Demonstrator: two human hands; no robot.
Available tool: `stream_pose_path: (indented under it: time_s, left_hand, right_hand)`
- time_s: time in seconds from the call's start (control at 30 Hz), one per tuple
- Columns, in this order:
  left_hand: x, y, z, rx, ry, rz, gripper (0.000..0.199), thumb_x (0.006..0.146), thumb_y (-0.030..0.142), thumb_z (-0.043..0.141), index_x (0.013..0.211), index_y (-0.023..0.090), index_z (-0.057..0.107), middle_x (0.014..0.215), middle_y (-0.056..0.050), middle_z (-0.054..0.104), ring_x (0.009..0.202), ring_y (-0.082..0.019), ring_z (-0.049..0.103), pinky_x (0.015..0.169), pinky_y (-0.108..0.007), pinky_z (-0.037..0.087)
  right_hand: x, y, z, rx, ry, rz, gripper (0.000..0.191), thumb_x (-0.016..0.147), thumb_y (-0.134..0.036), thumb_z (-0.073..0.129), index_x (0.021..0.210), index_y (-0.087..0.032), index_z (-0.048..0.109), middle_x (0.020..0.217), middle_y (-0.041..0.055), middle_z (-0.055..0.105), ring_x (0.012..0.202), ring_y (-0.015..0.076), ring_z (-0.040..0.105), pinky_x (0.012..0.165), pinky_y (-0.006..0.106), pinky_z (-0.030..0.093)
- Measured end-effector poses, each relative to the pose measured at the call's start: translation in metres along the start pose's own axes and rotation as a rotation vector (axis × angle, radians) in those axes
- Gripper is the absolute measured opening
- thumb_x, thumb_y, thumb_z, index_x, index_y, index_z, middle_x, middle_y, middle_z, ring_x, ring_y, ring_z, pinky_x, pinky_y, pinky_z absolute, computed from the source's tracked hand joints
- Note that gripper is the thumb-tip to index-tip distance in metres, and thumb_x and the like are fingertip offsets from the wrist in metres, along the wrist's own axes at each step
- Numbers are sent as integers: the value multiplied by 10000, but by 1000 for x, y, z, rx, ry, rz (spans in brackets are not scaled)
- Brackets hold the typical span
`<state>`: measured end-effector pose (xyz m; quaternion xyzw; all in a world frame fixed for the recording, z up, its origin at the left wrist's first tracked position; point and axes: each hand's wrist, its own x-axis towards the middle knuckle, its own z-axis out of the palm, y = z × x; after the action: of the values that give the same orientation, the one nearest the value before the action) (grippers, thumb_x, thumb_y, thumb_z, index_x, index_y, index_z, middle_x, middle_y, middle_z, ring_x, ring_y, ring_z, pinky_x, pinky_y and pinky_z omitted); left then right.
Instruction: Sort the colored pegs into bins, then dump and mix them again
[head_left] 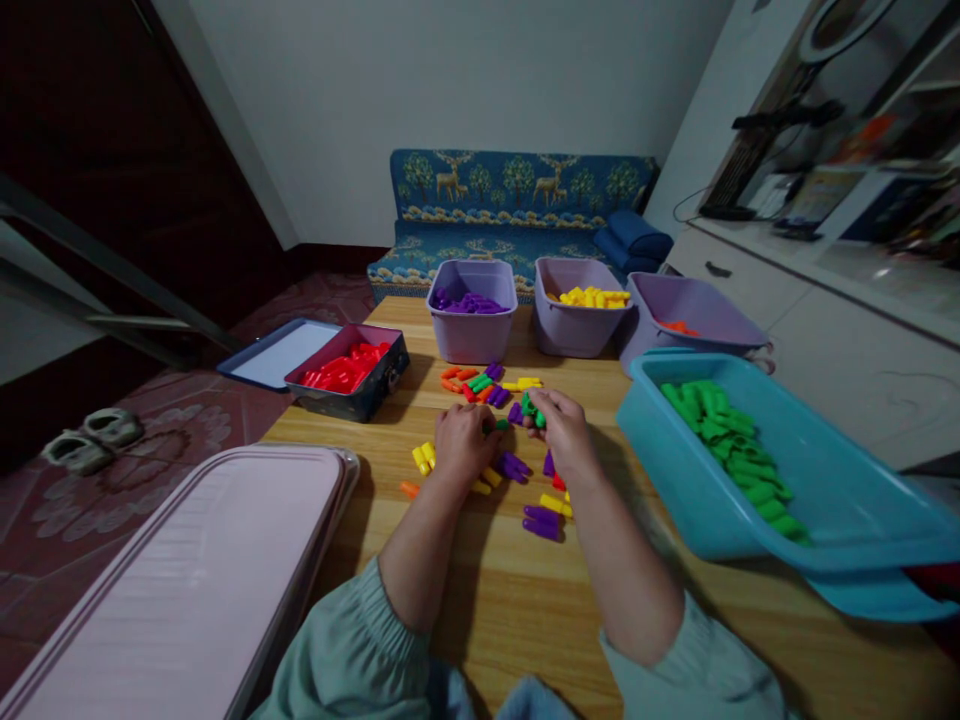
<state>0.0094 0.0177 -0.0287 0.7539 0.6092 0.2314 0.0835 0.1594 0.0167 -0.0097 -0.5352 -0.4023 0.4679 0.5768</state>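
In the middle of the wooden table (480,590), my left hand (463,445) has its fingers closed at a small green plastic piece (500,425). Close by on the right, my right hand (566,430) pinches several green tube-like plastic pieces (532,410), partly hidden by the fingers. Around both hands lie loose pieces of the same kind: purple pieces (514,466), yellow pieces (424,458) and orange pieces (459,374). Nearer to me, a purple pair (541,522) rests beside a yellow piece (556,504). My forearms cover part of the scatter.
At the right stands a turquoise tub (675,490) of green pieces. Lilac bins with purple (472,335), yellow (574,335) and orange (697,300) pieces line the far edge. A tin (349,405) of red pieces sits left, behind a pink-lidded box (202,560).
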Motion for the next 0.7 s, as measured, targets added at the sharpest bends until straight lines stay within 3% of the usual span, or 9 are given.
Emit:
stream_pose_path:
  time_s: [0.1,0.23,0.37,0.53,0.6,0.7]
  left_hand:
    - [0,1,-2,-34,43,-23,199,782,268,670,975,222,687,858,-46,723,898,-257,634,827,-368,415]
    - [2,1,-3,-126,178,5,364,816,211,624,1179,207,654,974,-81,713,985,-264,622,876,-371,427]
    - [6,-2,2,-343,313,49,241,871,248,584,1064,206,723,980,-99,712,955,-244,633,868,-349,462]
    - [8,-6,11,-625,376,33,187,858,251,608,965,193,750,918,-82,740,915,-238,665,871,-355,493]
    - [8,-7,13,-656,368,19,197,860,248,604,974,173,746,927,-87,746,926,-239,671,871,-361,501]
    - [8,-9,13,-657,369,7,210,869,245,587,981,154,740,928,-93,748,918,-235,678,862,-358,511]
  right_hand:
    - [-16,1,10,314,-59,174,376,655,-493,731,809,-170,615,675,-7,620,559,105,581,490,209,476]
    - [-17,5,10,337,-128,153,417,584,-413,817,863,-180,611,740,-4,654,648,118,627,571,222,520]
    - [-12,16,5,39,-66,14,358,645,-394,736,915,-183,630,744,-2,665,665,146,633,594,248,502]
    - [-10,24,3,-567,3,-271,186,732,-267,636,901,-201,678,904,38,722,839,194,647,808,330,500]
    - [-11,24,4,-672,-18,-325,176,740,-231,631,905,-205,687,943,51,729,886,207,649,859,349,488]
    - [-13,20,5,-631,-33,-407,163,743,-218,630,894,-206,690,980,57,729,938,214,645,904,357,474]
